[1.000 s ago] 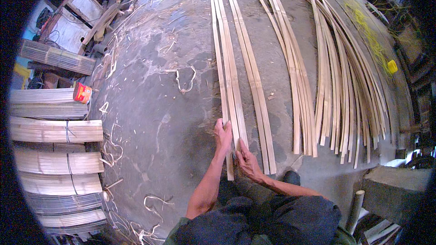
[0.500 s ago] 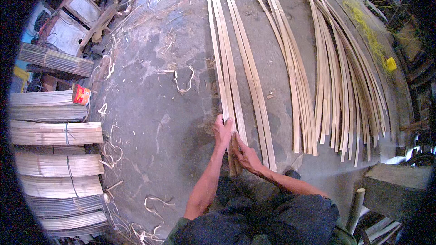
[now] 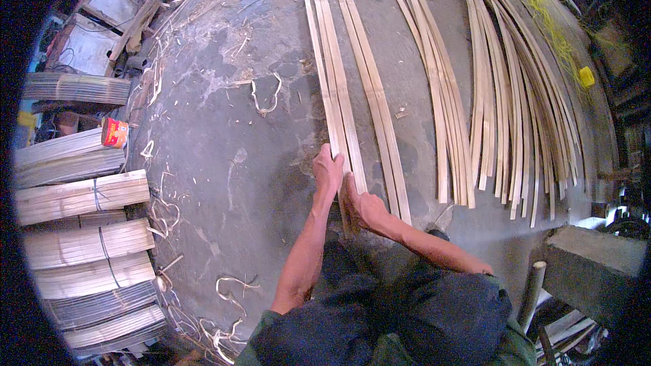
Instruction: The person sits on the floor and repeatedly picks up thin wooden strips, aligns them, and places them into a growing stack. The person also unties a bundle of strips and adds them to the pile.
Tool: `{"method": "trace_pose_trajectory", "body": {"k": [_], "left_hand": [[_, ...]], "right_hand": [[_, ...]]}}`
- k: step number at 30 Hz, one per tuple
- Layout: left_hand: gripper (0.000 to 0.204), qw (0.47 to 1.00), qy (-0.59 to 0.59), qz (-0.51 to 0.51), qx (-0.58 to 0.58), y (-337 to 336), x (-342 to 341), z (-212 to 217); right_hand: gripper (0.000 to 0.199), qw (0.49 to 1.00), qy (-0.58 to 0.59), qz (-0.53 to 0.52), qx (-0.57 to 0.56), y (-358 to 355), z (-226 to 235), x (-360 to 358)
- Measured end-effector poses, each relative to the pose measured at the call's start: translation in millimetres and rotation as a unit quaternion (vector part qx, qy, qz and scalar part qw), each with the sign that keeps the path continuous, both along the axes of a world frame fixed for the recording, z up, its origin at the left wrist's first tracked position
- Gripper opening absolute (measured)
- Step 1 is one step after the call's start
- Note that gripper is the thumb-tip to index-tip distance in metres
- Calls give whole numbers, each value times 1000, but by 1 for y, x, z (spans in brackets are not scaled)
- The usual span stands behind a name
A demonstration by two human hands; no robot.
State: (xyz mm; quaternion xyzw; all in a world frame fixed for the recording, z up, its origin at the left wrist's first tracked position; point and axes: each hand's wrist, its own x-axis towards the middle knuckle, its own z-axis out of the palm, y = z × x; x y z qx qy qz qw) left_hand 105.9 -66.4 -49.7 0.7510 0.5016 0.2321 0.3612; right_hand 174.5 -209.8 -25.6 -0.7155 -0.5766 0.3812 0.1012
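Observation:
Long, flat, pale bamboo strips [image 3: 330, 61] lie side by side on the concrete floor, running away from me. My left hand [image 3: 328, 168] is closed around their near part, thumb on top. Just nearer and to the right, my right hand [image 3: 366, 209] presses against the right edge of the same strips with its fingers bent round them. Its fingertips are partly hidden. The near ends of the strips show below and between my hands. Right of them lies another pair of bamboo strips [image 3: 377, 105], apart from my hands.
More strips [image 3: 441, 95] and a wide fan of strips [image 3: 505, 115] cover the right side. Tied strip bundles [image 3: 88, 196] are stacked at the left, with a red tin [image 3: 114, 133] on them. Curly shavings [image 3: 266, 95] litter the floor. A concrete block [image 3: 593, 264] stands at right.
The view has shifted a little. Both hands sit slightly farther up the picture, still at the strips. My right fingers are more bent against the edge than before.

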Motion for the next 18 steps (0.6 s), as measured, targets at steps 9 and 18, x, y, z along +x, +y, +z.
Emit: {"method": "trace_pose_trajectory", "body": {"k": [9,18], "left_hand": [[28,1000,6,-11,7,6,-1,-7],[49,998,52,42,4,4,-18,-3]], "right_hand": [[62,999,1,-34,-9,-4,11,16],[49,929,-209,-284,112,-81,28,140]]}}
